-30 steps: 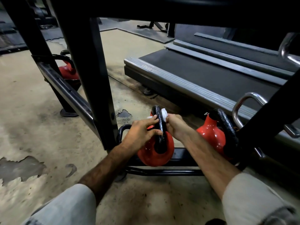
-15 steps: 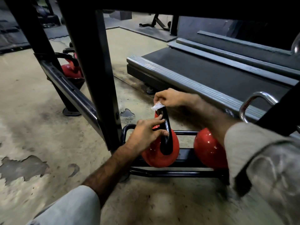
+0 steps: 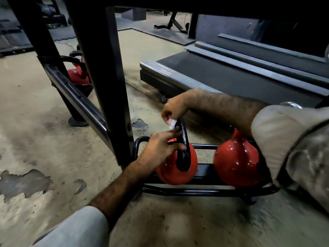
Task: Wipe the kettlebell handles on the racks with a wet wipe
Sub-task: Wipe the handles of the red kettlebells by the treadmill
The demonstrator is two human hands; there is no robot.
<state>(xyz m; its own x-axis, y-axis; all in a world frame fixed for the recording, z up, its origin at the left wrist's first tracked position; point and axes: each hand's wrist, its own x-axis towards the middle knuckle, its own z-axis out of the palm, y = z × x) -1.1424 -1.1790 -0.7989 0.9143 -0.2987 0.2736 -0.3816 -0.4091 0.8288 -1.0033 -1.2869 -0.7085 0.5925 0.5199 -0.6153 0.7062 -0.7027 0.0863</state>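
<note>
- Your right hand (image 3: 173, 108) pinches the wet wipe (image 3: 172, 122) against the handle (image 3: 183, 138) top.
- Your left hand (image 3: 160, 148) fingers curl around the red kettlebell (image 3: 178, 168) handle lower down.

The near kettlebell (image 3: 175, 168) has a glossy red body and a black handle (image 3: 183, 139). The second kettlebell (image 3: 235, 163) beside it is the same red. The wet wipe (image 3: 172, 123) is white. The rack (image 3: 99, 72) is black, with worn metal edges. The floor (image 3: 44, 139) is beige with grey patches. The sleeves (image 3: 277, 129) are pale grey-beige. The treadmill (image 3: 222, 81) has a dark belt and silver rails.
</note>
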